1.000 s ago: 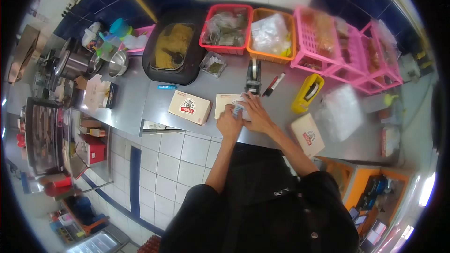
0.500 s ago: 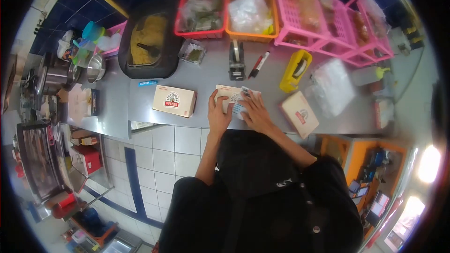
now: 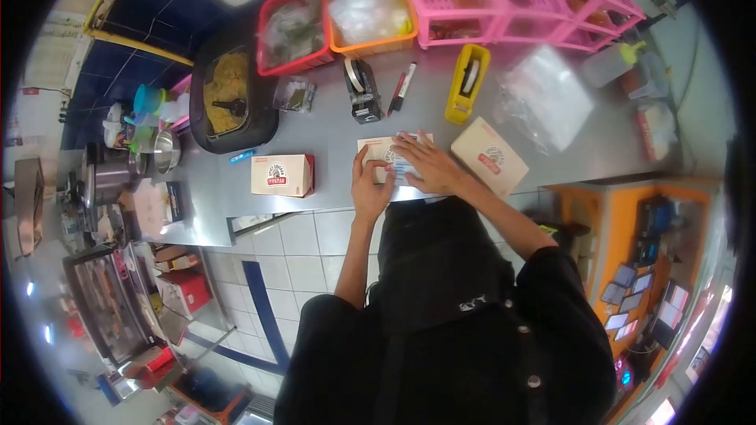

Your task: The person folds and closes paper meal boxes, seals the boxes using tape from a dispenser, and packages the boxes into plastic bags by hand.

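Note:
A cream takeaway box [image 3: 374, 144] with a printed logo lies in front of me, partly covered by both hands. On its top is a white paper label [image 3: 402, 171] with blue marks, largely hidden beneath my fingers. My left hand [image 3: 372, 187] rests at the box's left side with bent fingers apart, its thumb near the label's edge. Flat across the label and the box's right part lies my right hand [image 3: 429, 164], fingers stretched out. Similar boxes stand on either side: one left box [image 3: 280, 175] and one tilted right box [image 3: 490, 159].
Behind the boxes on the metal counter [image 3: 331, 130] stand a black tape dispenser [image 3: 362, 93], markers [image 3: 402, 90] and a yellow tape dispenser [image 3: 466, 85]. Plastic bags [image 3: 547, 98] lie right. Red [image 3: 294, 27] and orange baskets [image 3: 374, 49] line the back beside pink racks [image 3: 504, 24].
My right hand has flattened over the label, whose upper end showed between the fingers before. My left hand stays at the box's left side. The camera view has turned and shifted.

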